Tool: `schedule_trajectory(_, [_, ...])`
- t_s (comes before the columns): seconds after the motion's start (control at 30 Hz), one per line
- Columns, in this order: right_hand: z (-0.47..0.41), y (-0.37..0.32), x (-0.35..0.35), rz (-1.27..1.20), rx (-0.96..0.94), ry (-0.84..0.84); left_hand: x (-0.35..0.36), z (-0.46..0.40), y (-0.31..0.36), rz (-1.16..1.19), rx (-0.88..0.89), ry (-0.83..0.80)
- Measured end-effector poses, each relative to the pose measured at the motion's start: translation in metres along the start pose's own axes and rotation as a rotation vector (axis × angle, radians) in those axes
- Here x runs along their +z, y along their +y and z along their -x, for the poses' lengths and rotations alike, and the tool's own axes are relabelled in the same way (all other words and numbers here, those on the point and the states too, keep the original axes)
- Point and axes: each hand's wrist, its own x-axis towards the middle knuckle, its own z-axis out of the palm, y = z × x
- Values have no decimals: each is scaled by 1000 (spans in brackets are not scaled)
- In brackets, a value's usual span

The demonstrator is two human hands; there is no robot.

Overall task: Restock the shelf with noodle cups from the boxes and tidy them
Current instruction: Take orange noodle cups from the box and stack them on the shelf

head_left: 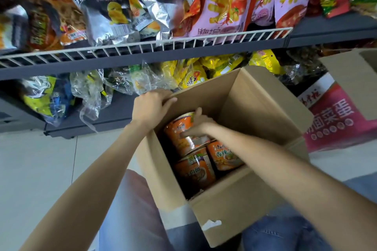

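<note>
step: lifting noodle cup (181,136) from box (255,108) | right grip (199,126) clamped on cup; left grip (152,106) clamped on box flap | we lift straight up, clear of cups just below

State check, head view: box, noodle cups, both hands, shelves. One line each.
cardboard box: open, flaps up, partly emptied
top noodle cup: on its side in the box, gripped
two lower noodle cups: lying in the box, untouched
right hand: closed around the top cup
left hand: gripping the box's far-left flap
upper shelf: full of snack bags
lower shelf: holds loose bags, no cups visible
</note>
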Motion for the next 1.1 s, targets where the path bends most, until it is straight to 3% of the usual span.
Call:
schedule_trajectory(0.1, [41,12,-55,-79,-63,107,-1,-3,1,8,-17,-24])
schedule_trajectory(0.37, [152,30,-142,-643,-393,296,-37,-24,18,-43,0,-180])
schedule_trajectory(0.43, [171,28,-161,-768,-475,356,-69,-44,37,22,112,-36])
schedule_trajectory(0.53, [185,17,-194,-925,-627,488,-129,-81,69,136,408,391])
schedule_trajectory(0.63, [189,-4,-232,-1037,-760,677,-175,-129,84,24,535,633])
schedule_trajectory(0.7, [186,-20,-260,-1091,-824,778,-193,-163,85,-94,454,612])
schedule_trajectory(0.83, [173,-56,-319,-1096,-900,949,-215,-211,84,-300,234,393])
schedule_trajectory(1.1, [135,-115,-409,-789,-858,1340,-232,-233,76,-453,333,363])
